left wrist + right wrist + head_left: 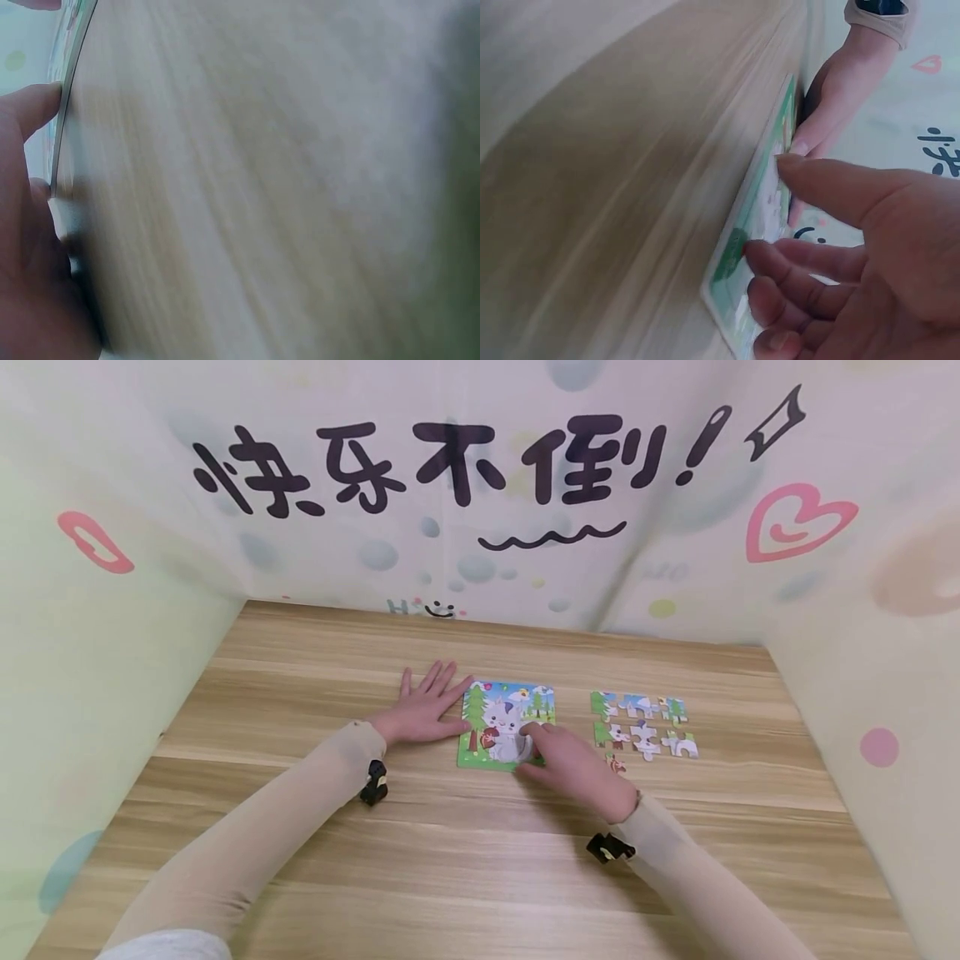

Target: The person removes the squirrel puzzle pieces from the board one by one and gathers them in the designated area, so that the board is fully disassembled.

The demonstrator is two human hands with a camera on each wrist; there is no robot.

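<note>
A square cat puzzle board (pixel 487 758), showing a grey cat among green trees, lies on the wooden table. My left hand (pixel 423 714) rests flat with spread fingers, its thumb and index finger at the board's left edge; the left wrist view shows the thumb (pixel 41 105) touching that edge. Over the lower right of the board is my right hand (pixel 573 768), hiding that corner in the head view. Its fingers (pixel 769 300) are loosely bent and touch the board near a dark green patch, thumb apart from them. No piece shows between them.
Right of the board, several loose puzzle pieces (pixel 643 739) lie in rows; one lower piece (pixel 617 764) is partly covered by my right hand. A printed curtain (pixel 450 560) closes off the back and sides of the wooden table (pixel 450 877).
</note>
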